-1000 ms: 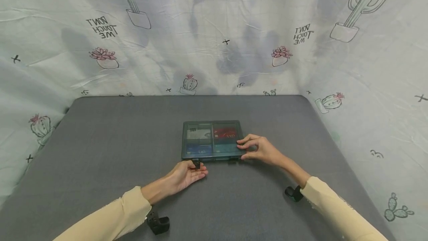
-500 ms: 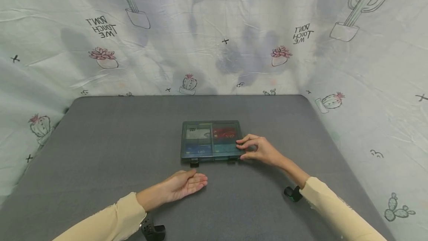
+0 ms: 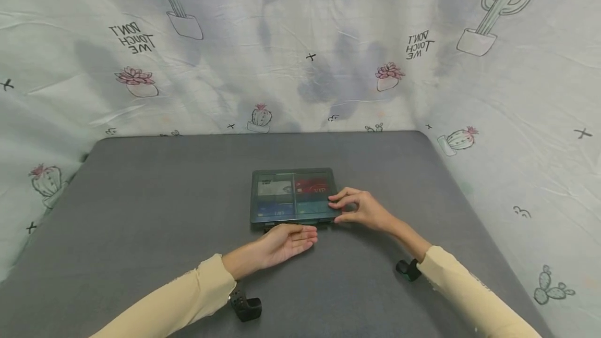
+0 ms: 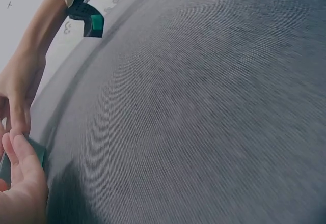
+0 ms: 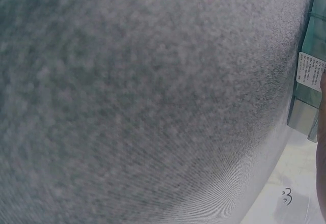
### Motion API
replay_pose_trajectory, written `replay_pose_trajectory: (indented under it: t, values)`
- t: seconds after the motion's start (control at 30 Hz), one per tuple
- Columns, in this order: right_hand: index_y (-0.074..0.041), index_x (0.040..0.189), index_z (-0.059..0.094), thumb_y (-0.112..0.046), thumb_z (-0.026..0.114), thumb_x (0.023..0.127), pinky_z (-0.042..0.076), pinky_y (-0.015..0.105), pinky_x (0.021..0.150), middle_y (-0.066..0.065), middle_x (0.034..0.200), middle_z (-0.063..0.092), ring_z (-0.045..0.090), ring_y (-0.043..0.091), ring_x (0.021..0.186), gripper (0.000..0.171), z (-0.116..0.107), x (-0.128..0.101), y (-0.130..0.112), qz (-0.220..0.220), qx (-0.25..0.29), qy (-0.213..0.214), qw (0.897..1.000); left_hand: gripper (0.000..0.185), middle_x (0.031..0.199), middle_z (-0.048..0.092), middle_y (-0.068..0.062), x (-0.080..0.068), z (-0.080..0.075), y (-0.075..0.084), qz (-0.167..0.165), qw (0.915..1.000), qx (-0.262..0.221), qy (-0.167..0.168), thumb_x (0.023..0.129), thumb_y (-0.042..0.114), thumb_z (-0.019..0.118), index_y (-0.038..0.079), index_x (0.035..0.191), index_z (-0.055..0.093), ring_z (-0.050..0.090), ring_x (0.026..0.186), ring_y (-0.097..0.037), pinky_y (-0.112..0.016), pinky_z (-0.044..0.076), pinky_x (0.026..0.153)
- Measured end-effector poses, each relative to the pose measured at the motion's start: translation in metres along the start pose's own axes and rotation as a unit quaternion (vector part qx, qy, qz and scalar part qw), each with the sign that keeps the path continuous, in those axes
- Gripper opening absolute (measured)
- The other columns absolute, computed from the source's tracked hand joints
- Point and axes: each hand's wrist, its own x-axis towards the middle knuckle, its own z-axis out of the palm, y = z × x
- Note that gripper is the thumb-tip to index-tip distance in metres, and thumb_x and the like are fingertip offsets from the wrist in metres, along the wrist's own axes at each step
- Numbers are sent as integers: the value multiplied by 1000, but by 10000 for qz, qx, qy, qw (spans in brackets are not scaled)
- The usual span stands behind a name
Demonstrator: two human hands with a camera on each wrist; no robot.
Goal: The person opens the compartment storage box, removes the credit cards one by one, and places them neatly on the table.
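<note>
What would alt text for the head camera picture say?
A person's right hand grips the right edge of a flat, dark translucent plastic case of coloured cards on a grey table. The left hand lies palm-up, fingers relaxed, at its near edge.

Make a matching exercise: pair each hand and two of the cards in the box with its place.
Things:
1. left hand
2. right hand
3. red card
4. blue card

Places:
A. far right compartment of the box
B. at the box's right edge
C. near left compartment
D. on the table at the box's near edge

Pairs: 1-D, 2-B, 3-A, 4-C
</note>
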Motion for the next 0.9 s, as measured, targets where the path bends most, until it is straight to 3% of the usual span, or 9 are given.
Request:
replay_pose_trajectory:
  t: [0.23,0.5,0.67,0.9]
  values:
    - [9,93,65,7,70,70,50,43,73,23,107,55,59,30,96,24,0,1,-2,29,-38,-35,10000,46,134,35,-28,19,15,-6,-132,9995,-251,-100,99,20,34,-14,130,32,39,123,-32,-35,32,101]
    - [9,93,65,7,70,69,49,45,72,24,108,55,57,31,98,24,-2,1,-1,125,9,-40,9999,46,128,40,-23,29,23,-8,-224,9951,-923,-267,100,20,31,-13,132,26,36,124,-31,-33,32,100]
    - [9,94,65,5,71,69,50,43,72,22,109,55,57,28,99,25,-1,-1,11,17,70,7,10000,47,124,41,-22,35,26,-9,-231,9929,-1134,-290,99,22,33,-12,131,25,34,125,-32,-33,32,101]
    - [5,95,66,-2,72,70,51,34,74,15,111,56,58,20,100,27,-1,-2,33,78,122,-43,9999,45,114,48,-18,40,36,-11,0,9967,-793,-162,100,22,31,-12,128,28,38,123,-33,-34,34,99]
